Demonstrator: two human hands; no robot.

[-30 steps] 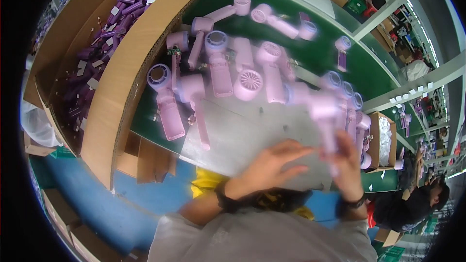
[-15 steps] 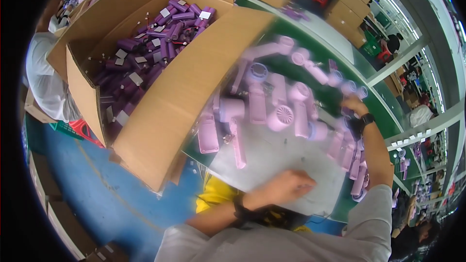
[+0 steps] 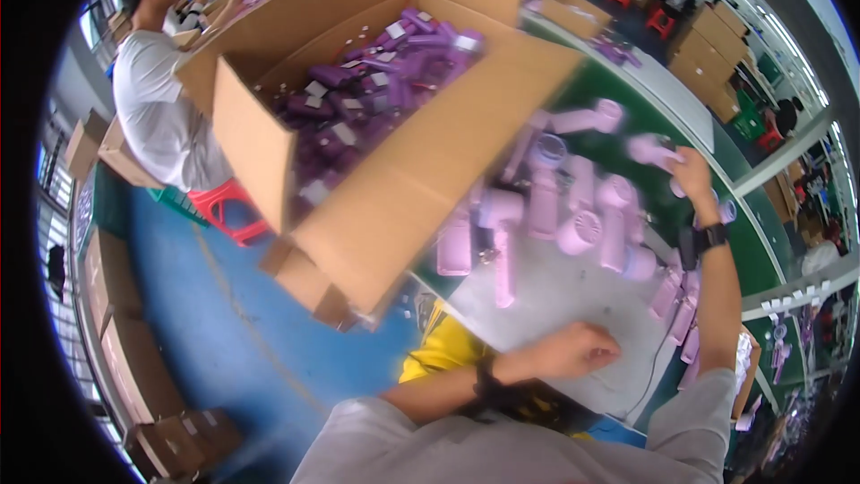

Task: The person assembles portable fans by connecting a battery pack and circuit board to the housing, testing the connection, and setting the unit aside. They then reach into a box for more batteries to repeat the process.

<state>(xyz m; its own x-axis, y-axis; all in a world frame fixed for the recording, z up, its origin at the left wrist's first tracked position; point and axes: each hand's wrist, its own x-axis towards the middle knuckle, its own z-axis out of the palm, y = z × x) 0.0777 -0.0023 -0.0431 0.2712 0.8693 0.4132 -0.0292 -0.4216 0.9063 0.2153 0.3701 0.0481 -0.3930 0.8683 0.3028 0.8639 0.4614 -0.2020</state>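
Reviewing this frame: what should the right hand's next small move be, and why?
Probably to draw the pink fan toward the grey plate: the right hand reaches across the table with its fingers at the fan's end, and the left hand, loosely curled, is over the plate nearby. Blur leaves the grip unsure.

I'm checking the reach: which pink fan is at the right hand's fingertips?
The pink fan toward the back right of the green table; only its handle end appears at the fingertips of the right hand.
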